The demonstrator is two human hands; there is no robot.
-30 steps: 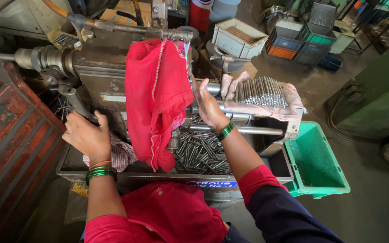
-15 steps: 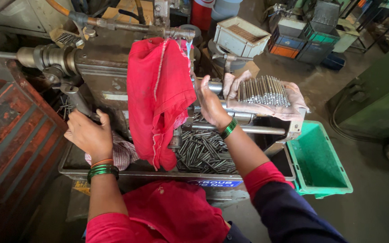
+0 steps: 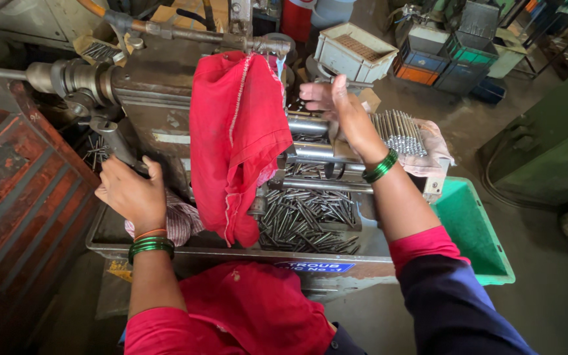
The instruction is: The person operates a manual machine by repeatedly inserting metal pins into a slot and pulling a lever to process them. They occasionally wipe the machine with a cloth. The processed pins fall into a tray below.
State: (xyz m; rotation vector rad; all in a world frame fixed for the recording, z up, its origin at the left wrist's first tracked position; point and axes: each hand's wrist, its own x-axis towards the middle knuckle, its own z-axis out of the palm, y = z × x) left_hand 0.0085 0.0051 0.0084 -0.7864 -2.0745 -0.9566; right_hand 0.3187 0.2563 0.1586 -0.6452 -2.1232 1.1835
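Note:
My left hand [image 3: 131, 192] is closed around a dark lever handle [image 3: 114, 142] on the left side of a grey metal machine [image 3: 159, 98]. My right hand [image 3: 338, 113] reaches over the machine's horizontal steel bars [image 3: 310, 152], fingers pinched near the working area beside a red cloth [image 3: 235, 141] draped over the machine. What the fingertips hold cannot be made out. A row of thin metal pins [image 3: 397, 131] lies on a cloth-covered ledge just right of that hand. Both wrists wear green bangles.
Several loose metal pins [image 3: 304, 220] fill the machine's tray [image 3: 100, 236]. A green plastic crate [image 3: 471, 227] hangs at the right. A rusty red metal bin [image 3: 14, 197] stands at left. A grey crate [image 3: 353, 49] and stacked coloured bins [image 3: 445, 56] sit on the floor behind.
My right hand has lifted from the bars near the pins and moved up and left toward the machine's working area. My left hand stays on the lever.

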